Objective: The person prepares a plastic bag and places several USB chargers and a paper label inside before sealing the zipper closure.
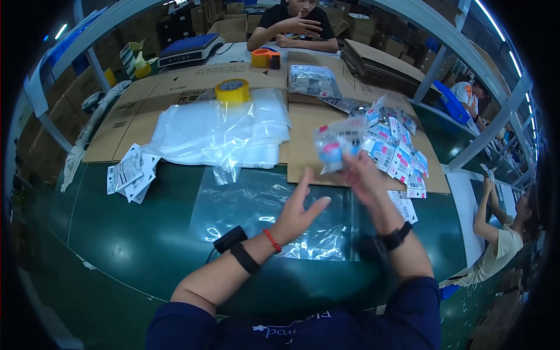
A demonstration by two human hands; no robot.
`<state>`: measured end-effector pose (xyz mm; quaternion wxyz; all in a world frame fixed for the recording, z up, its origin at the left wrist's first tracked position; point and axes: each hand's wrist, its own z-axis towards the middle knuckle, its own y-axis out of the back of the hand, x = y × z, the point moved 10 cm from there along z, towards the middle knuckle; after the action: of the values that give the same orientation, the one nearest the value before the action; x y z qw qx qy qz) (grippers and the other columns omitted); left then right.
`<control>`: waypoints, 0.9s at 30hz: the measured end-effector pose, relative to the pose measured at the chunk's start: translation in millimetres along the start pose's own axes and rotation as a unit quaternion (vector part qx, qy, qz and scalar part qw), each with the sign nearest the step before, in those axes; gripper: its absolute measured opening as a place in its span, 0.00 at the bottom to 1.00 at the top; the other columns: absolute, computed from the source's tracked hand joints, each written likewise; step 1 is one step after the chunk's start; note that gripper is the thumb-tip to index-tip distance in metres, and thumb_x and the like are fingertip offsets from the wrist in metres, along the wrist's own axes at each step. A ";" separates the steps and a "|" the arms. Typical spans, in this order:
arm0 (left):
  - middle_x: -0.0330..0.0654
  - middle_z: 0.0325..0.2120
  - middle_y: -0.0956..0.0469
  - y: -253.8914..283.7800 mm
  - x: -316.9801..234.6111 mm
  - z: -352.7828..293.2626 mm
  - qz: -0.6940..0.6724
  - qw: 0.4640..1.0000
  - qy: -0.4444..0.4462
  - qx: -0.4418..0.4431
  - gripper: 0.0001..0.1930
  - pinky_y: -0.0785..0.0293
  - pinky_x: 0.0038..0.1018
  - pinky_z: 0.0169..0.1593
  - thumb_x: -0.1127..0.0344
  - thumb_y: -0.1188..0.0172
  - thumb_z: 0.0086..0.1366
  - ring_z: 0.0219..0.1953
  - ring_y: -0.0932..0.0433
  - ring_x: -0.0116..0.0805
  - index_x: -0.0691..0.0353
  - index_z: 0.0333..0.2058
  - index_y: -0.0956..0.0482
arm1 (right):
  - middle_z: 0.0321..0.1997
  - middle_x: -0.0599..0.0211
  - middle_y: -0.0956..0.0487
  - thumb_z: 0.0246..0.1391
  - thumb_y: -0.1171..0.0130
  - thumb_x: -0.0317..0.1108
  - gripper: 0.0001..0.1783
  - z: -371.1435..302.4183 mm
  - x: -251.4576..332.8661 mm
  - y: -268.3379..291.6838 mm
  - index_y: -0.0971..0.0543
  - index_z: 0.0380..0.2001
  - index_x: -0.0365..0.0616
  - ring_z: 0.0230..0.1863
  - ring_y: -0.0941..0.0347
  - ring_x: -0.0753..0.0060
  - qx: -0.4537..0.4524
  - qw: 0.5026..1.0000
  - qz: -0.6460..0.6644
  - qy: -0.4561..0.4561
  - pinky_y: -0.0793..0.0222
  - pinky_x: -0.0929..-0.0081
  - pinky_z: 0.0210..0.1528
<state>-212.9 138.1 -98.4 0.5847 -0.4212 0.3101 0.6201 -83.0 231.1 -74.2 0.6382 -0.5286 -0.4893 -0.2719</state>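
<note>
A small packet (pixel 333 144) printed in white, blue and pink is pinched in my right hand (pixel 364 179), raised over the edge of the cardboard. Just right of it lies a loose pile of similar packets (pixel 382 153). My left hand (pixel 300 214) holds nothing; its thumb and fingers are apart above a large clear plastic bag (pixel 321 248) spread flat on the green table. Farther off, a stack of whitish plastic bags (pixel 181 131) rests on the cardboard, with a yellow tape roll (pixel 232 92) on top.
Printed paper labels (pixel 133 175) lie at the left; another sheet (pixel 403 205) is below the packets. A small black device (pixel 231 238) sits by my left forearm. Farther back are an orange tape dispenser (pixel 265 58), a scale (pixel 189 49), stacked cardboard (pixel 382 64) and a seated person (pixel 294 29).
</note>
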 end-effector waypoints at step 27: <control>0.40 0.41 0.22 -43.9 48.8 -3.6 -0.199 0.908 0.368 0.032 0.16 0.26 0.24 0.44 0.61 0.47 0.68 0.41 0.22 0.26 0.68 0.47 0.26 | 0.39 0.69 0.22 0.59 0.45 0.33 0.13 -53.7 34.3 82.2 0.24 0.44 0.37 0.40 0.28 0.81 0.008 0.927 -0.369 0.070 0.32 0.82 0.43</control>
<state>-167.2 163.0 -138.5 0.5532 -0.6538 0.4328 0.2813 18.9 210.5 -74.4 0.5295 -0.2849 -0.6060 -0.5208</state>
